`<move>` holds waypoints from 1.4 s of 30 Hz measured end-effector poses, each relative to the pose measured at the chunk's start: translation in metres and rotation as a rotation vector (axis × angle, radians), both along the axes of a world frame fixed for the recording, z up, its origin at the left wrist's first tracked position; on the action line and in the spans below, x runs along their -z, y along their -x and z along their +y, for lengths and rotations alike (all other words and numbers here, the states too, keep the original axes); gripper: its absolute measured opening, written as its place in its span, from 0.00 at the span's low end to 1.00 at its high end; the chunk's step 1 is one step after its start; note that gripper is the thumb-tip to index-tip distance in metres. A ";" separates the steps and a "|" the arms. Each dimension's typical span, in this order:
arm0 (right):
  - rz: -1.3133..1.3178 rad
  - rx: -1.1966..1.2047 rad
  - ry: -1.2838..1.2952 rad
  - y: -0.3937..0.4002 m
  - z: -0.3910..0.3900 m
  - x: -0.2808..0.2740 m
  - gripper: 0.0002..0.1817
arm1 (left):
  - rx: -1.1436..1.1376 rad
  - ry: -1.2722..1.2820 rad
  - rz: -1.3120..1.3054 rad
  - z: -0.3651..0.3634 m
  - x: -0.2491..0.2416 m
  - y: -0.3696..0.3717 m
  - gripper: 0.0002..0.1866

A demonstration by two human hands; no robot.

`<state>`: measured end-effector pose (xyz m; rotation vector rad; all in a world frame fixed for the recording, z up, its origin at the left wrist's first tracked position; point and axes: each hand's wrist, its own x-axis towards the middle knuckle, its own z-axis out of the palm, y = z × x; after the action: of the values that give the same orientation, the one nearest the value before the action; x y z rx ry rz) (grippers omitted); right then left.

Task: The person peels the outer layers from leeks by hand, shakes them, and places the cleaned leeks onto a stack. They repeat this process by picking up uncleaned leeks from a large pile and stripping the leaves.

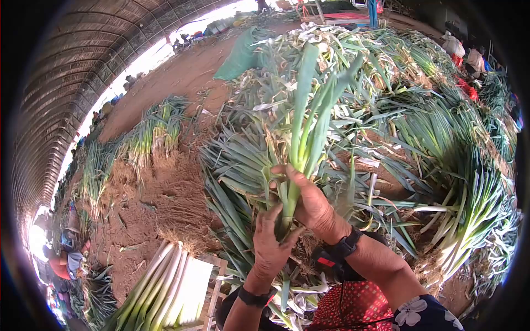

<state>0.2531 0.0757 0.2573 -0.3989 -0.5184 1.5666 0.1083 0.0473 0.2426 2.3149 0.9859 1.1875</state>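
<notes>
A green leek [302,151] stands nearly upright in front of me, its long leaves fanning upward. My right hand [312,207] is closed around its stalk just below where the leaves split. Lower down, the fingers and thumb of my left hand [269,243] close around the same stalk. The leek's root end is hidden by my hands. Just left of and behind my hands lies a heap of leeks [243,160] with their leaves spread. Trimmed leeks [160,276] with white stalks and brown roots lie side by side at the lower left, beside a white board [194,289].
Behind the leek rises a large pile of leaf scraps [337,52], with a green sack [237,55] at its left edge. More leek bunches stand at the left [157,129] and right [469,215]. Bare soil [165,204] lies between. Other people [475,60] sit farther off.
</notes>
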 end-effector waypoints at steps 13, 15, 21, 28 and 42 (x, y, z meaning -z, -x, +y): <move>-0.366 0.417 0.109 -0.034 -0.009 0.009 0.28 | 0.058 -0.105 0.446 -0.004 0.012 0.003 0.14; -0.094 0.375 -0.005 -0.060 -0.004 0.013 0.27 | 0.071 -0.052 0.357 -0.002 0.019 0.005 0.12; 0.093 0.393 0.042 -0.082 -0.002 0.012 0.22 | -0.280 0.144 0.452 0.046 0.052 0.062 0.09; 0.106 0.415 -0.105 -0.079 -0.003 0.006 0.21 | -0.540 0.104 0.799 0.046 0.043 0.080 0.22; -0.013 0.060 0.085 -0.006 -0.018 0.009 0.20 | 0.032 0.011 0.172 -0.006 0.003 0.004 0.15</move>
<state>0.2594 0.0581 0.2485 -0.4850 -0.4469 1.5321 0.1040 0.0414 0.2397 2.4474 1.0050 0.9812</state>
